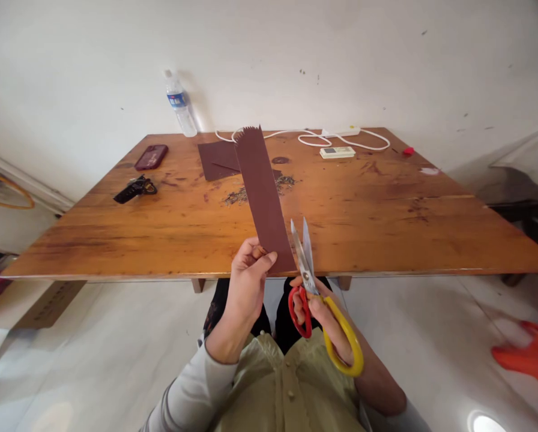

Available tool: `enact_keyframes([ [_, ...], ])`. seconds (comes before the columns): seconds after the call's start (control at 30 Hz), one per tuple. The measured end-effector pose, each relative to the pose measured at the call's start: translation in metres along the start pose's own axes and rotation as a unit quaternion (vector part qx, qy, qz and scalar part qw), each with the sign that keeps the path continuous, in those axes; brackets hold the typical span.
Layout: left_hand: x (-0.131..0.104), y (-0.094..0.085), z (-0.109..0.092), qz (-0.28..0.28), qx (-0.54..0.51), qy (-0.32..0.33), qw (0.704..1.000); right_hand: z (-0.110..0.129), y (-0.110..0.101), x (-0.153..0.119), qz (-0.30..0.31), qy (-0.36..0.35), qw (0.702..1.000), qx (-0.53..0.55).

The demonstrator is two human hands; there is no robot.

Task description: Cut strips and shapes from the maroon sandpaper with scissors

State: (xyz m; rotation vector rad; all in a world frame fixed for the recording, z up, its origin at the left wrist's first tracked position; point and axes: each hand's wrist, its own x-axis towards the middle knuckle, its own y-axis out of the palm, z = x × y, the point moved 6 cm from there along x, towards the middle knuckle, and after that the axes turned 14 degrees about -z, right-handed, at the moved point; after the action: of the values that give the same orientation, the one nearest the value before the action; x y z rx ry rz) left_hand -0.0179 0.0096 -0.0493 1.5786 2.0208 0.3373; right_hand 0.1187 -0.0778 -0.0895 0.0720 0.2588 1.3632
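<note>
Head — maroon strip (263,195) — bottom in left grip (247,277).

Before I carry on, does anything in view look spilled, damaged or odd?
Small loose bits lie scattered on the table, visible either side of the maroon strip, as if spilled. The strip's far end is jagged, unlike its straight long edges; I can't tell whether that is damage or cutting.
</note>
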Motion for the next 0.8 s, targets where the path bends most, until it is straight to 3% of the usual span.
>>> enact_keyframes([
  [0.1,0.0021,0.0006,-0.0050,0.002,-0.003,0.005,1.000,-0.0047,-0.0015,-0.0071,0.034,0.019,0.999,-0.018],
  [0.23,0.0021,0.0021,-0.0093,0.016,0.005,0.014,1.000,-0.0101,-0.0057,-0.0110,0.031,0.040,0.999,-0.014],
  [0.57,0.0009,0.0049,-0.0067,0.044,0.019,0.010,0.999,-0.0051,-0.0044,-0.0090,0.049,0.022,0.998,-0.027],
  [0.8,0.0031,0.0056,-0.0072,0.032,0.012,0.013,0.999,-0.0040,-0.0012,-0.0111,0.051,0.027,0.998,-0.016],
])
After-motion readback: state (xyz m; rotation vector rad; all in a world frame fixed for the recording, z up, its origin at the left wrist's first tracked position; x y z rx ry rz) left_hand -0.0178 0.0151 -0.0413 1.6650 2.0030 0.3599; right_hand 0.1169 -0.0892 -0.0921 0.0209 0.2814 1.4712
